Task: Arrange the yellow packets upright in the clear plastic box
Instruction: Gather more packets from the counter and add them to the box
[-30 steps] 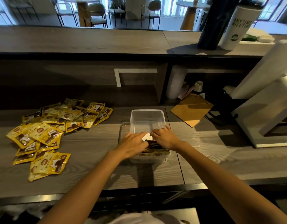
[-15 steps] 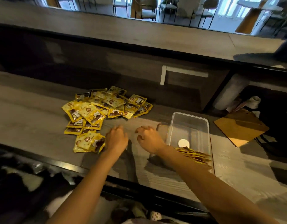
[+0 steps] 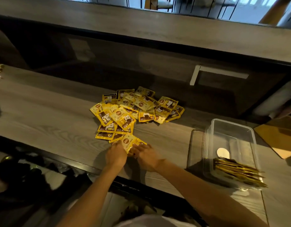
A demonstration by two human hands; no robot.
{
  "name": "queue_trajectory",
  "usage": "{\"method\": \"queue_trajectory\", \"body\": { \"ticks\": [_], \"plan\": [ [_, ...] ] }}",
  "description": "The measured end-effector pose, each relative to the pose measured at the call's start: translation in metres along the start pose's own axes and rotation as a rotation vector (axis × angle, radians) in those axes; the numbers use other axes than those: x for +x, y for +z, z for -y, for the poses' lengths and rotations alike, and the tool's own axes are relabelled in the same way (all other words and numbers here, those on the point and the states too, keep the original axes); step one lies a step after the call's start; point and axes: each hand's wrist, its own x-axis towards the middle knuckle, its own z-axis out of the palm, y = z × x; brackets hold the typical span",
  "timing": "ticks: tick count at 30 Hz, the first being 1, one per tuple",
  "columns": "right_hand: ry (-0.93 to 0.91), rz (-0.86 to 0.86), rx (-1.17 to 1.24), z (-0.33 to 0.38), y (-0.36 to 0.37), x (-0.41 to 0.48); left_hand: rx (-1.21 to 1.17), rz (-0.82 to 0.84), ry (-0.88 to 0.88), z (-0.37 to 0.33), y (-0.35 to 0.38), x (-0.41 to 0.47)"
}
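Packets (image 3: pixel 138 108): loose heap lying flat on the surface (image 3: pixel 51 112), left of the box (image 3: pixel 232 122) and slightly farther back. They overlap, mostly printed face up, with long axes pointing in no common direction.

Box: clear, open, long axis running away from the viewer. A white disc (image 3: pixel 223 153) lies on its floor.

Row (image 3: pixel 238 171): packets already filed at the box's near end. They stand on edge but lean, their top edges running across the box's short width. The far part of the box is unfilled.

Left hand (image 3: pixel 116 155) and right hand (image 3: pixel 146 157): close together at the edge of the heap nearest the viewer, left of the box. The fingers of both are curled narrowly onto the near packet (image 3: pixel 130 143), one hand on each side. Blur hides whether it has left the surface.

Near packet: tilted, long axis diagonal, one corner pointing between the hands.

Handling, as judged: light, thin, pliant film, probably glossy and slippery. A sealed edge offers the best hold, and several squared together should stand more stiffly than one.
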Motion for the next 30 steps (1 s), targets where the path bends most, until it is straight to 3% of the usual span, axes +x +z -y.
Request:
{"method": "queue_trajectory", "body": {
  "ticks": [7,11,14,21,25,28,30],
  "plan": [
    [0.355,-0.153,0.011,-0.041,-0.010,-0.028,-0.243,-0.032,0.186,-0.026,0.012,0.005],
    [0.679,-0.303,0.354,-0.056,-0.004,-0.032,-0.200,-0.056,0.115,-0.042,0.025,0.001],
    [0.777,-0.267,0.469,-0.059,-0.002,-0.028,-0.129,-0.029,0.126,-0.052,0.030,0.002],
    [0.735,-0.177,0.717,-0.083,-0.005,-0.037,-0.526,0.009,0.055,-0.067,0.039,-0.002],
    [0.589,-0.365,0.688,-0.086,-0.019,-0.054,-0.658,-0.031,-0.020,-0.086,0.036,-0.011],
    [0.480,-0.517,0.668,-0.090,-0.050,-0.083,-0.754,-0.164,0.065,-0.111,0.014,-0.030],
    [0.513,-0.653,0.714,-0.099,-0.072,-0.103,-0.786,-0.233,0.153,-0.135,-0.006,-0.048]
  ]
}}
